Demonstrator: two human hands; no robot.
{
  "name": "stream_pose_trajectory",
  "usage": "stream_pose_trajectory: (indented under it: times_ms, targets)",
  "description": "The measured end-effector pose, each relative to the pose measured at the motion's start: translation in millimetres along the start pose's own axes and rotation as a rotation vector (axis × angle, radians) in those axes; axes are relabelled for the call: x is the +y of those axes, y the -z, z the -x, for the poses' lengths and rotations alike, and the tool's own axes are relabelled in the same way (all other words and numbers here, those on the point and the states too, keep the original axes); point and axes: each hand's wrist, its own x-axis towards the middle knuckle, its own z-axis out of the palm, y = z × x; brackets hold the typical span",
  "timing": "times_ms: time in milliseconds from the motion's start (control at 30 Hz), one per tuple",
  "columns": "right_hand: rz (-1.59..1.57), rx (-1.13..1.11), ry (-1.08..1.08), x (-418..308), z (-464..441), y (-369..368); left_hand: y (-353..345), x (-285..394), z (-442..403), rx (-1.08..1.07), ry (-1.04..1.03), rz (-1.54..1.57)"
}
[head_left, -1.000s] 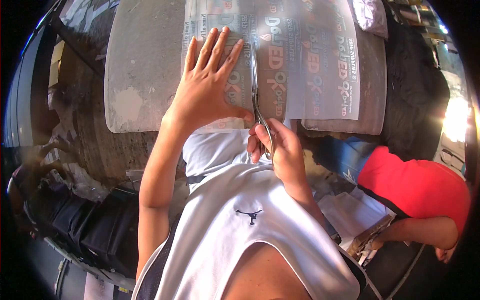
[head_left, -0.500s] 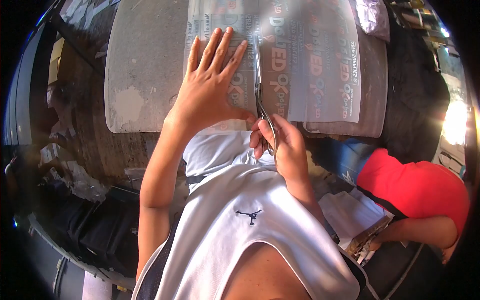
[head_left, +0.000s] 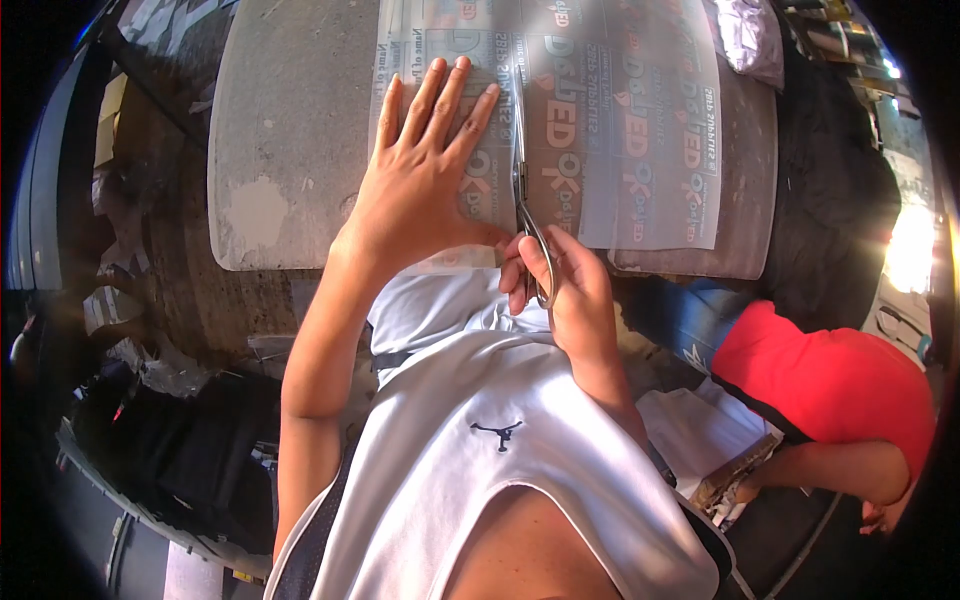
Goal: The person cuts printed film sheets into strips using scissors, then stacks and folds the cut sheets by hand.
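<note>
A translucent printed sheet (head_left: 655, 160) with mirrored lettering lies across the worn grey board (head_left: 285, 130). My left hand (head_left: 420, 180) rests flat on its left part, fingers spread. Long metal scissors (head_left: 520, 165) are in my right hand (head_left: 565, 275), whose fingers are wrapped round the handle loops near the board's front edge. The blades point away from me along the sheet, just right of my left fingers. Whether the blades are parted is hard to tell. My left thumb reaches close to my right fingers.
To the right, a person in a red shirt (head_left: 825, 380) bends over, one arm reaching down by a white bundle (head_left: 700, 430). A pale plastic bundle (head_left: 748, 40) sits at the board's far right corner. Dark cloth (head_left: 835, 180) hangs beside the board.
My hands and the scissors hold nearly the same place on the sheet. The view has shifted slightly. The other person's lower hand has moved a little.
</note>
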Motion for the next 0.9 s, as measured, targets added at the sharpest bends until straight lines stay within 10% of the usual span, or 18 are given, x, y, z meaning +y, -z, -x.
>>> stream_pose_trajectory:
  times_ms: [900]
  targets:
    - [0.025,0.018,0.008,-17,-14,-2,3,1,-2,0.012,0.002,0.034]
